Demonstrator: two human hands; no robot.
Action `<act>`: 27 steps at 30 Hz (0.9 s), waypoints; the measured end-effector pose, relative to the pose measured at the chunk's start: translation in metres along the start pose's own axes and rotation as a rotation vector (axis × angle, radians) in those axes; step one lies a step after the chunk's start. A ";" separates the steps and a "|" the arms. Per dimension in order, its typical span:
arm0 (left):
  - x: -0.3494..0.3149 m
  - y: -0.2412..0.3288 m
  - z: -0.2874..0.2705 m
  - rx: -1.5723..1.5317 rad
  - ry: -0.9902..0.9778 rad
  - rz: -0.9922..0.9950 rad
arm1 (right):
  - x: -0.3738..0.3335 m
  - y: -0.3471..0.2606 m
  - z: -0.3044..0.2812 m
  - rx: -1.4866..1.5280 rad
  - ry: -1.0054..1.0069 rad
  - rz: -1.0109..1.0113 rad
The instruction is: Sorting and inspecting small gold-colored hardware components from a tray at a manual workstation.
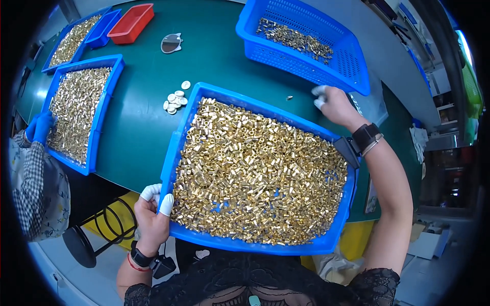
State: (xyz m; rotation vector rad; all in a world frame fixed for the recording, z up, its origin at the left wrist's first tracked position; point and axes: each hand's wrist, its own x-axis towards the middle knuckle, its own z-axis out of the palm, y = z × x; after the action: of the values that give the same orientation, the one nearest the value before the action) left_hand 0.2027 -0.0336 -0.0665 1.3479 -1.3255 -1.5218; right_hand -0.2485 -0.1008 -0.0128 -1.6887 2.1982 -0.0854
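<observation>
A shallow blue tray full of small brass-coloured metal fittings lies in front of me, its near edge close to my body. At its left corner my left hand is closed on the tray wall, with white finger cots on the fingertips. My right hand is over the green table beyond the tray's far right corner. Its white-covered fingertips are bent and a little apart, with nothing visible between them. Left of those fingertips lies a single small metal piece. My right wrist is above the tray's right end.
A perforated blue basket with some fittings stands at the far right. White finger cots lie left of the tray, below a small mirror. Another person's blue-gloved hand touches a second filled tray. A red bin stands behind.
</observation>
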 end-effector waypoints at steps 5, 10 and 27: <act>0.001 0.000 -0.001 -0.020 -0.004 -0.004 | 0.018 -0.035 0.019 -0.023 0.183 -0.366; 0.001 0.000 0.001 -0.040 -0.012 0.003 | 0.023 -0.035 0.025 -0.238 0.046 -0.367; 0.000 -0.006 0.001 -0.103 0.043 0.040 | -0.147 -0.006 -0.021 0.253 0.378 0.059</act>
State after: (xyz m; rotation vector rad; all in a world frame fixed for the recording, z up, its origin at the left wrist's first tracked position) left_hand 0.2025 -0.0316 -0.0721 1.2748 -1.2235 -1.5051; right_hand -0.2179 0.0323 0.0450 -1.5632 2.3738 -0.6884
